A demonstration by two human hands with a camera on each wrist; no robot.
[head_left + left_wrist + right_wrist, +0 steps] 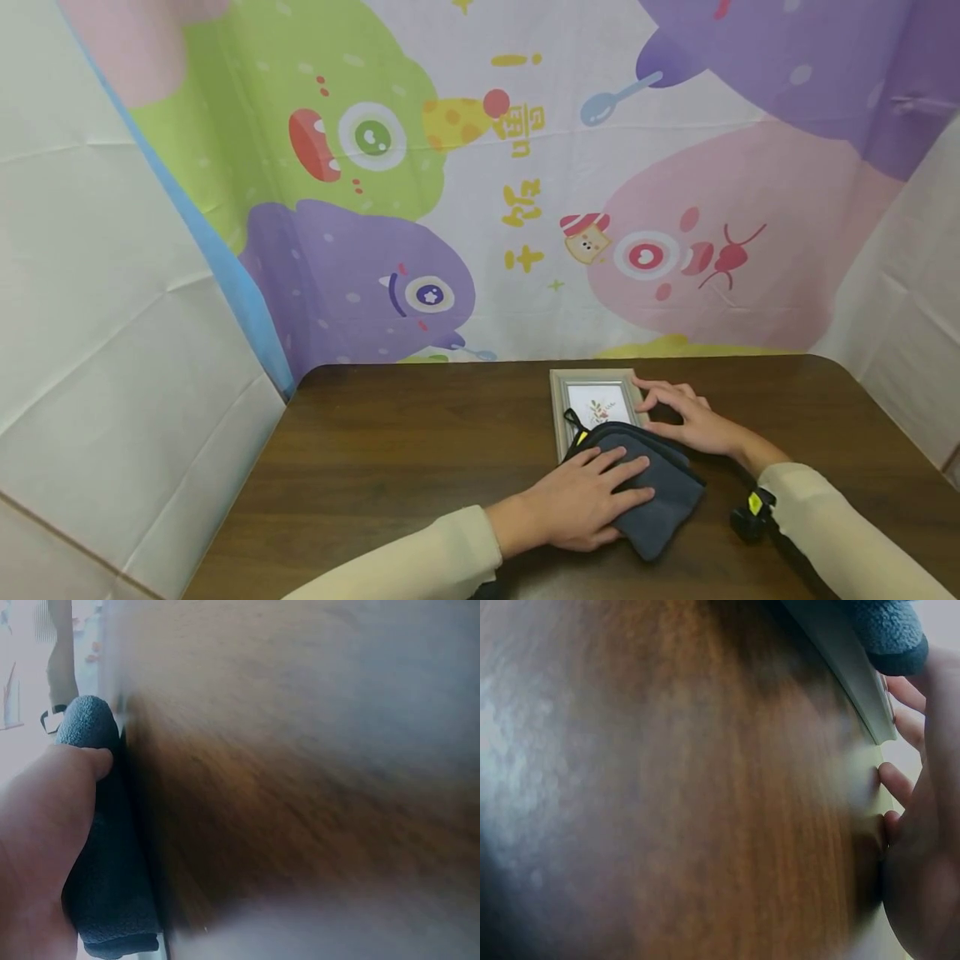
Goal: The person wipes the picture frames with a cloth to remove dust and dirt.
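Note:
A picture frame (557, 400) with a pale border and a small plant print lies on the brown table. Over its lower part is a folded dark grey cloth (667, 508) with a black loop at its upper left corner. My left hand (592, 500) rests on the cloth, fingers spread and mostly straight. In the left wrist view, the thumb lies along the side of the thick cloth (116, 877). At the frame's right edge, my right hand (697, 421) holds on with bent fingertips. The right wrist view has these fingers (907, 727) beside the frame's side (855, 675).
The wooden table (390, 450) runs back to a hanging cloth backdrop (525, 325) printed with cartoon figures. Pale sheets (135, 292) stand along the left and right sides. A black strap device (750, 517) sits on the right wrist.

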